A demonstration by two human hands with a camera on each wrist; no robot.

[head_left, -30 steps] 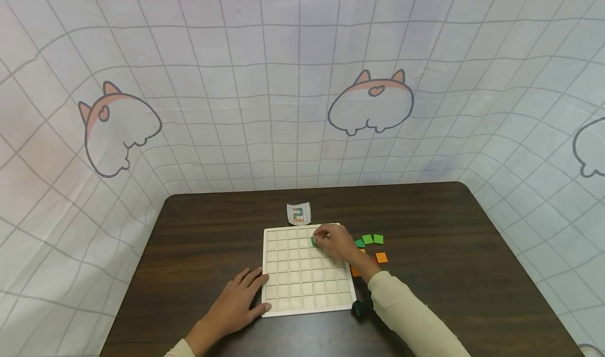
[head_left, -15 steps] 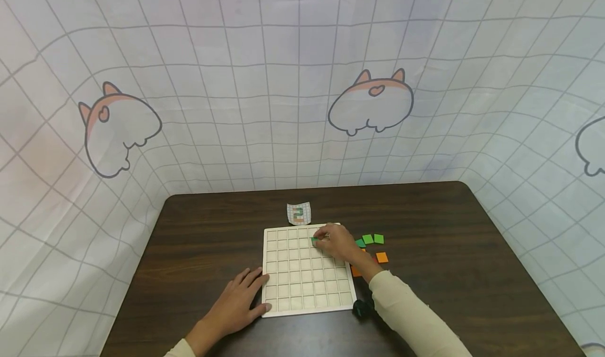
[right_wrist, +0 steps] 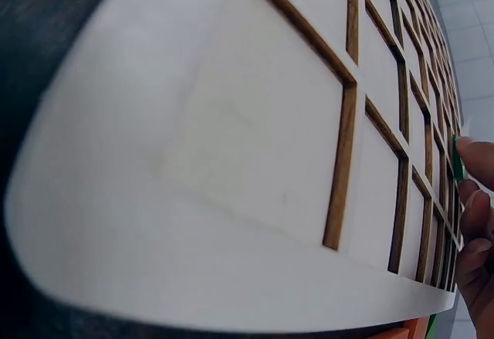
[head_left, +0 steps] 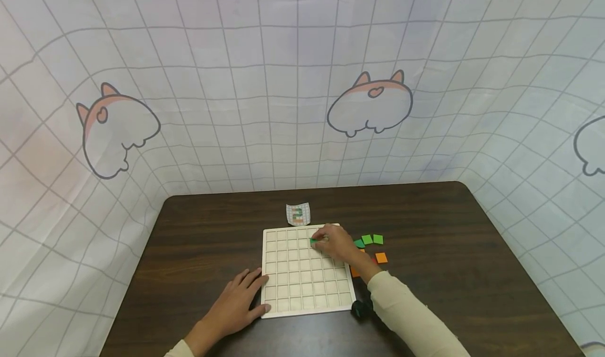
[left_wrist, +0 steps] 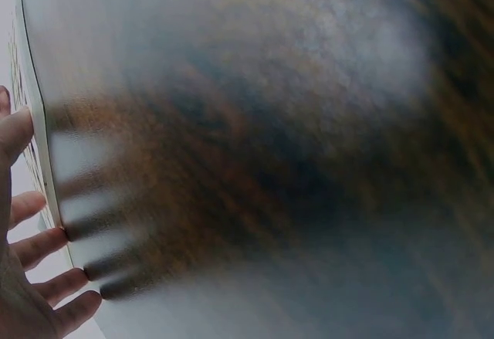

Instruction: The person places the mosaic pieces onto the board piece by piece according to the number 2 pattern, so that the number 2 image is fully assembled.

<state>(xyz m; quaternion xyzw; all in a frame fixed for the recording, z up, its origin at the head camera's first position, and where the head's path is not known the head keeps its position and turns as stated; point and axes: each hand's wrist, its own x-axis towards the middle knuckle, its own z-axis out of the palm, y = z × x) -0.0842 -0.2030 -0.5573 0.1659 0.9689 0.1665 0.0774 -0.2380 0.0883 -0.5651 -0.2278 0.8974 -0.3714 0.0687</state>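
A pale square board (head_left: pixel 294 278) divided into a grid of shallow cells lies on the dark table. Over its upper right part, my right hand (head_left: pixel 333 241) pinches a green square tile (head_left: pixel 313 240) between thumb and fingertips. The right wrist view shows that green tile (right_wrist: pixel 458 165) low at the far side of the grid. My left hand (head_left: pixel 233 302) rests at the board's left edge, fingers spread, with the thumb at the lower left corner. In the left wrist view, its fingers (left_wrist: pixel 69 285) lie on the table along the rim.
Right of the board lie light green tiles (head_left: pixel 367 239), a darker green tile (head_left: pixel 360 243) and orange tiles (head_left: pixel 381 258), some partly behind the right wrist. A small patterned paper (head_left: pixel 298 214) lies beyond the board. A black object (head_left: pixel 360 310) stands by its lower right corner.
Both hands stay in nearly the same places. The right fingers shift very slightly over the green tile, less of which shows now.
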